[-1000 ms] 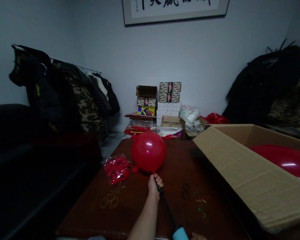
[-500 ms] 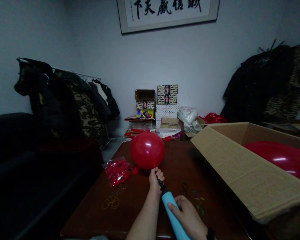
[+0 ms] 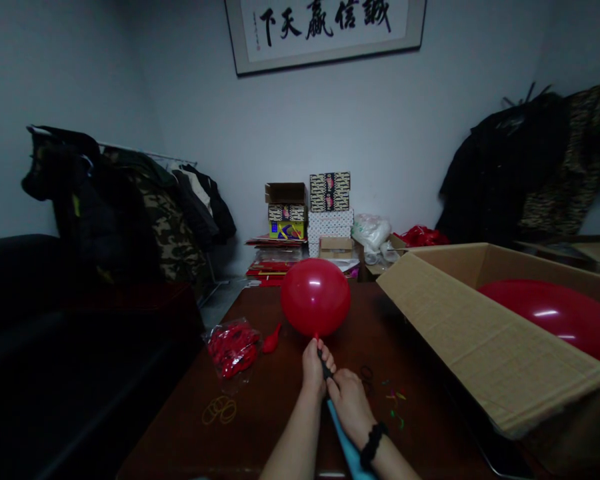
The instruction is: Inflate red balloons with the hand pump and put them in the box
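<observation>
Brown table with an inflated red balloon, seen from the wearer's head. The balloon stood out over the table's far edge, midway between the far corners, its neck toward the wearer; whether it touched the tabletop could not be told. The left hand was closed around the balloon's neck and the black nozzle of a pump. The right hand, just behind it and wearing a black wristband, gripped the blue pump body, its fingers curled and partly hidden. Toward the left edge lay a clear packet of red balloons, with a limp red balloon just beside it; yellow bands lay nearer the near left corner. Dark bands and coloured scraps lay toward the right edge. Beyond that edge, an open cardboard box contained a large red balloon.
</observation>
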The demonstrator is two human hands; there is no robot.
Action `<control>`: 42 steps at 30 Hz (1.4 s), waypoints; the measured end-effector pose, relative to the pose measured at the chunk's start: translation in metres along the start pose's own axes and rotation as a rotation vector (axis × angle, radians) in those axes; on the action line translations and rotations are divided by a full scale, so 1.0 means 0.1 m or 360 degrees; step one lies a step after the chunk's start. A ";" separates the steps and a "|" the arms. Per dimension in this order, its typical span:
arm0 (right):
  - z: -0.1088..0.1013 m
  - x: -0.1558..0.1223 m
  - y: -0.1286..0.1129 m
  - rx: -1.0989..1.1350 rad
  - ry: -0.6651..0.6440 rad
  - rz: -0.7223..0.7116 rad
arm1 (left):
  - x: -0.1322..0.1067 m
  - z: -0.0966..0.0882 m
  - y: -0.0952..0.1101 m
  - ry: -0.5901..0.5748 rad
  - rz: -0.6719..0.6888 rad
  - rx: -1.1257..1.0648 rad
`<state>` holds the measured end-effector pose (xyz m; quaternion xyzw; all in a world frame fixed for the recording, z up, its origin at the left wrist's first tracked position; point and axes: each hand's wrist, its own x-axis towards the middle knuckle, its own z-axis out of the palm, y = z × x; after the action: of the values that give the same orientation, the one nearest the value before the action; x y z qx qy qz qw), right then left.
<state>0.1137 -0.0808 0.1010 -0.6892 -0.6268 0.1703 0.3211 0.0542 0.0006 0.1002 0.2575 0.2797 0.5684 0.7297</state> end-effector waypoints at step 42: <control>-0.29 0.57 -0.26 -0.0492 0.0442 -0.1010 | 0.02 -0.25 0.61 0.0199 0.0876 0.1139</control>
<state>0.1213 -0.0316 0.1490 -0.5176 -0.7779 -0.1293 0.3321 -0.0050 0.0175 0.1243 0.5234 0.4233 0.6231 0.3984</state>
